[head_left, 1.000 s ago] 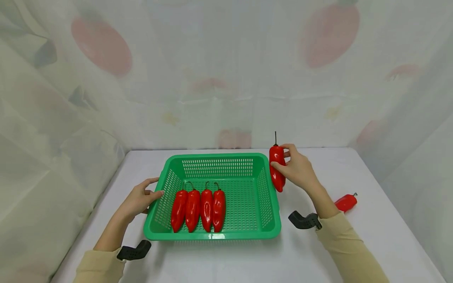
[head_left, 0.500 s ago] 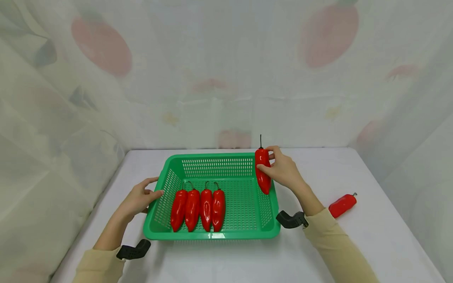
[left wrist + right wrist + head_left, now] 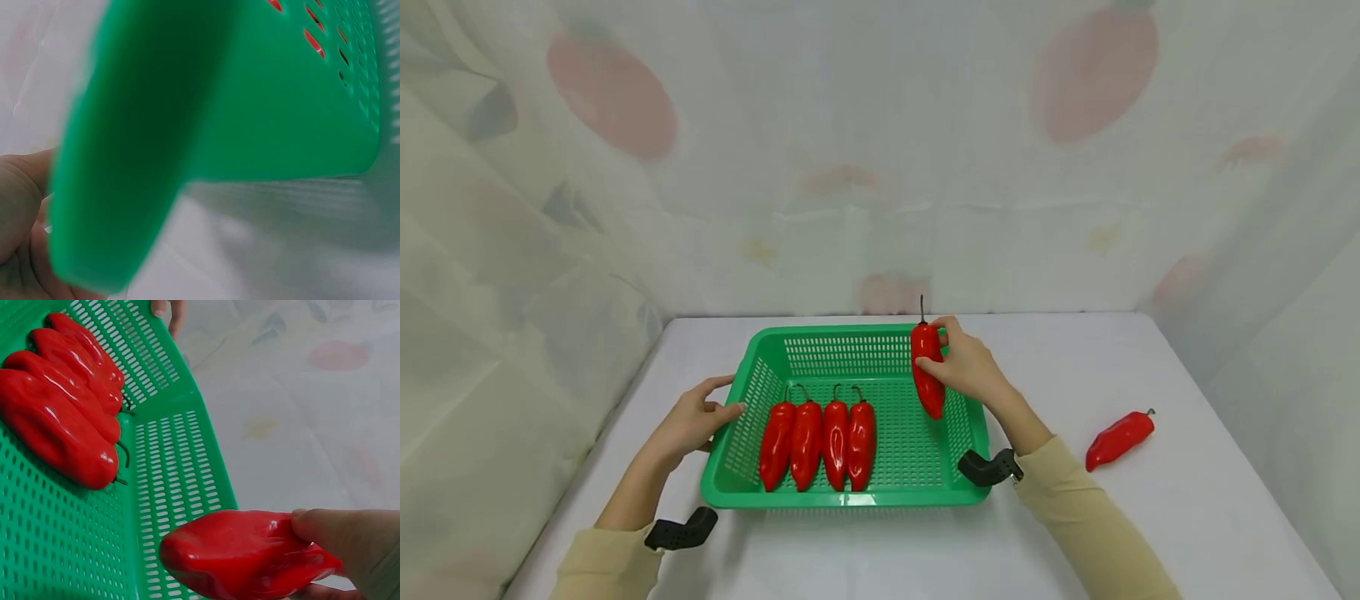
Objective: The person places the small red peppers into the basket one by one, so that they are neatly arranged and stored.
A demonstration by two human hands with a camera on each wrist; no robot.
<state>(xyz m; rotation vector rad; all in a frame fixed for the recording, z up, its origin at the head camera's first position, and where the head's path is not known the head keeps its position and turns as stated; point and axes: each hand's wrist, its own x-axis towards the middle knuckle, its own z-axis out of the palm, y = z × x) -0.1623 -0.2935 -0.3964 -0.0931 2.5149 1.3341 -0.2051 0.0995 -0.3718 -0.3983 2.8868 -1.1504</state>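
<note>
A green plastic basket (image 3: pixel 917 499) with slotted walls stands on the white table. My left hand (image 3: pixel 688 421) grips its left rim, thumb over the edge. The basket's rim (image 3: pixel 119 156) fills much of the left wrist view and hides part of that hand. Between thumb and fingers, my right hand (image 3: pixel 967 365) holds a red chili pepper (image 3: pixel 927 379) above the basket's right part, stem up. In the right wrist view, this pepper (image 3: pixel 231 553) hangs apart from a row of several red chili peppers (image 3: pixel 59 434) lying side by side in the basket's left half.
Another red chili pepper (image 3: pixel 1120 439) lies on the table (image 3: pixel 1210 500) to the right of the basket. A pale curtain (image 3: pixel 1000 208) with faded prints hangs behind the table. Black wrist devices (image 3: pixel 988 467) sit at both cuffs.
My right hand has carried its pepper leftward, from outside the basket's right rim to over its inside. The left hand keeps its place on the rim. The loose pepper now shows fully.
</note>
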